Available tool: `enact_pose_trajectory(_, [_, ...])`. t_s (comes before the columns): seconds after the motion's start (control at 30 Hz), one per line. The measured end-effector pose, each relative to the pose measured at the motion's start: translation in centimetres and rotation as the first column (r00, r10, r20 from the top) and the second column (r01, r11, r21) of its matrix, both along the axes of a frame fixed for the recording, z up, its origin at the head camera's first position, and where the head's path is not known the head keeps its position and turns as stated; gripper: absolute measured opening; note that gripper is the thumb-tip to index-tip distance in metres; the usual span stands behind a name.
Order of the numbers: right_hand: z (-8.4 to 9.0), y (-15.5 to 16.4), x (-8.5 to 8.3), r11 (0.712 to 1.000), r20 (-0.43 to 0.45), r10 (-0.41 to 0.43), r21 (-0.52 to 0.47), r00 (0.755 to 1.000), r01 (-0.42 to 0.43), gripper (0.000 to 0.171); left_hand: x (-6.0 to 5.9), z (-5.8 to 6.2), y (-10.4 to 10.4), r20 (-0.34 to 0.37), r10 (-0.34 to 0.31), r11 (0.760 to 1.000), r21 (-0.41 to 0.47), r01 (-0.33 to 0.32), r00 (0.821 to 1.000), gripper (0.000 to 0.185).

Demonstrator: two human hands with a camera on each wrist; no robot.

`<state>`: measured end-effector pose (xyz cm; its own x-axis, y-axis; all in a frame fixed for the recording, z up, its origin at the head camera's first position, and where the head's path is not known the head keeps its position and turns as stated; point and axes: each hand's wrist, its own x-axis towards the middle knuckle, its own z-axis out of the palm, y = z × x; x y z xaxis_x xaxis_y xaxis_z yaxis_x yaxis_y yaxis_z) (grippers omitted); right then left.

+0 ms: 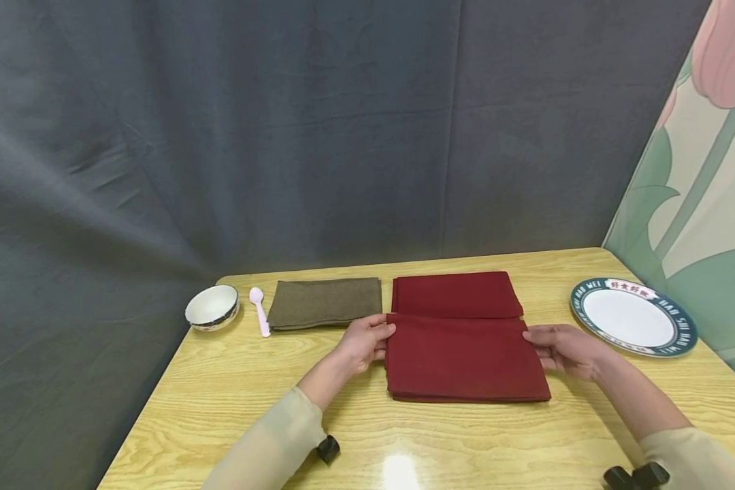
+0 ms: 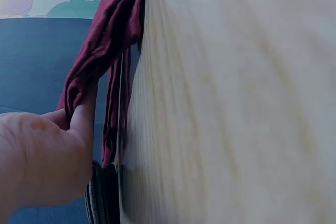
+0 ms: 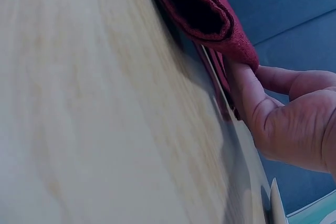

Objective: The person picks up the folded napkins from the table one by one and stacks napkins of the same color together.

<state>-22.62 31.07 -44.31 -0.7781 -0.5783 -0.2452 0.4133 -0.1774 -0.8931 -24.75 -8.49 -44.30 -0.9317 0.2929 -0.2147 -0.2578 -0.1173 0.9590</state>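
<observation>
We are holding a folded red cloth (image 1: 465, 357) by its two far corners, one in each hand, in the middle of the yellow wooden desk (image 1: 233, 381). Our left hand (image 1: 364, 340) is pinching the cloth's far left corner; in the left wrist view its thumb (image 2: 83, 114) is lying against the gathered red layers (image 2: 102, 40), which are lifting off the desk top at that edge. Our right hand (image 1: 563, 348) is pinching the far right corner, and the right wrist view is showing a finger (image 3: 247, 93) tucked under the thick folded edge (image 3: 210, 14), with the rest of that hand curled beside it. The near edge of the cloth is lying flat on the desk, close to us.

Just behind it, and touching or slightly overlapped by its far edge, a second red cloth (image 1: 456, 294) is lying folded flat. To the left of that one, an olive-brown folded cloth (image 1: 326, 303) is lying just beside it, near our left hand. Further left, a small white plastic spoon (image 1: 260, 310) is resting next to the brown cloth, and a white bowl with a patterned outside (image 1: 211, 306) is standing near the desk's left corner. On the right side, well apart from the cloths, a white plate with a dark green lettered rim (image 1: 633, 316) is lying near our right hand. A grey curtain (image 1: 282, 136) is hanging behind the desk.
</observation>
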Motion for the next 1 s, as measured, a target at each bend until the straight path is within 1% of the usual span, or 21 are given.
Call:
enact_pose_trajectory(0.27, [0.3, -0.1, -0.9, 0.999, 0.016, -0.048, 0.002, 0.999, 0.048, 0.033, -1.0, 0.6, 0.2, 0.005, 0.048, 0.999, -0.007, -0.048, 0.999, 0.042])
enact_pose_trajectory(0.37, [0.5, -0.1, -1.2, 0.998, 0.028, -0.063, -0.002, 0.998, 0.063, 0.033, -1.4, 0.9, 0.3, 0.006, 0.050, 0.998, -0.032, -0.050, 0.999, 0.047])
enact_pose_trajectory(0.47, [0.9, -0.2, -1.5, 0.996, 0.023, -0.091, 0.020, 0.996, 0.091, 0.033, -1.8, 1.1, 0.4, 0.011, 0.051, 0.998, -0.039, -0.051, 0.999, 0.051])
enact_pose_trajectory(0.67, [1.7, -0.4, -2.0, 0.986, 0.027, -0.156, 0.065, 0.987, 0.154, 0.029, -2.6, 1.4, 0.7, -0.009, 0.069, 0.997, -0.044, -0.069, 0.998, 0.051])
enact_pose_trajectory(0.8, [1.9, -0.7, -2.4, 0.985, 0.047, -0.166, 0.059, 0.985, 0.163, 0.030, -2.9, 1.6, 0.7, -0.024, 0.084, 0.994, -0.069, -0.085, 0.996, 0.052])
enact_pose_trajectory(1.0, [2.2, -0.7, -3.3, 0.984, 0.040, -0.175, 0.033, 0.984, 0.174, 0.032, -3.9, 1.8, 0.8, -0.053, 0.102, 0.989, -0.105, -0.107, 0.993, 0.051])
